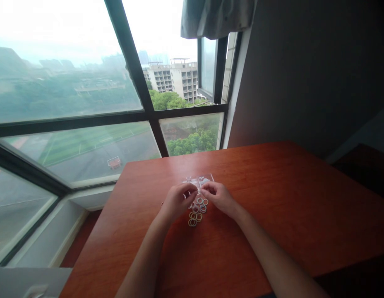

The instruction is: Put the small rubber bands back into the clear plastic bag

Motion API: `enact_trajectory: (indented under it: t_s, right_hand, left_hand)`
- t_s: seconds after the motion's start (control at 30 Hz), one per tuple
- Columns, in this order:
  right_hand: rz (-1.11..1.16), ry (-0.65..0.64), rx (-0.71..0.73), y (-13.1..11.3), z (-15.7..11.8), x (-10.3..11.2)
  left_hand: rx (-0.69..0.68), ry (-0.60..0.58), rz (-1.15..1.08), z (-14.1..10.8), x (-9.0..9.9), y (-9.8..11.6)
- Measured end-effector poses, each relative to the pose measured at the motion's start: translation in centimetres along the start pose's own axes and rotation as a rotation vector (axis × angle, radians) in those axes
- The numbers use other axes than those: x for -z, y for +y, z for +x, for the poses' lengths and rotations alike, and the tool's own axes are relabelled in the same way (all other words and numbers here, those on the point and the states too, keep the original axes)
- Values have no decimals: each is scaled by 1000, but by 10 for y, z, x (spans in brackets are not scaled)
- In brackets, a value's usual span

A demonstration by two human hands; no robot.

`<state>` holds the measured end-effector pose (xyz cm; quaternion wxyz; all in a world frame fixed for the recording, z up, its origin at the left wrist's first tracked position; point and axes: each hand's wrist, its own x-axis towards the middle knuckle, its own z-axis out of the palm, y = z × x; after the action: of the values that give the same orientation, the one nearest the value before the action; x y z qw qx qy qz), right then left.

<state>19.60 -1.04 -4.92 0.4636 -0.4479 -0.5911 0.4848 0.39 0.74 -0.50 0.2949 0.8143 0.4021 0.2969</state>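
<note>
My left hand (179,200) and my right hand (221,198) meet fingertip to fingertip over the table, each in a pinch. Between them is something small and pale that I cannot make out. Just beyond the fingers sits a clear plastic box or packet (207,179) with whitish bits showing in it, partly covered by the hands. Below the fingertips lie several small rings like hair ties: pale grey and pinkish ones (203,209) closer to the hands, yellowish ones (192,222) nearer me. One more ring (162,204) peeks out left of my left hand.
The reddish-brown wooden table (272,186) runs wide to the right, its left edge near the window wall. A large dark-framed window (151,114) rises behind it. A grey curtain (218,18) hangs above, and a dark wall (303,74) stands at the right.
</note>
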Motion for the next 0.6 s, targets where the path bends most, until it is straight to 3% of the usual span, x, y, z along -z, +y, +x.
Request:
enact_trajectory:
  t_s: [0.2, 0.37, 0.6]
  right_hand:
    - [-81, 51, -7, 6, 1, 0]
    - [-282, 92, 30, -3, -2, 2]
    - [-559, 23, 91, -14, -6, 4]
  left_hand:
    - [6, 42, 9, 1, 5, -7]
    - [-13, 54, 118, 13, 16, -6]
    - [-22, 57, 260, 26, 27, -10]
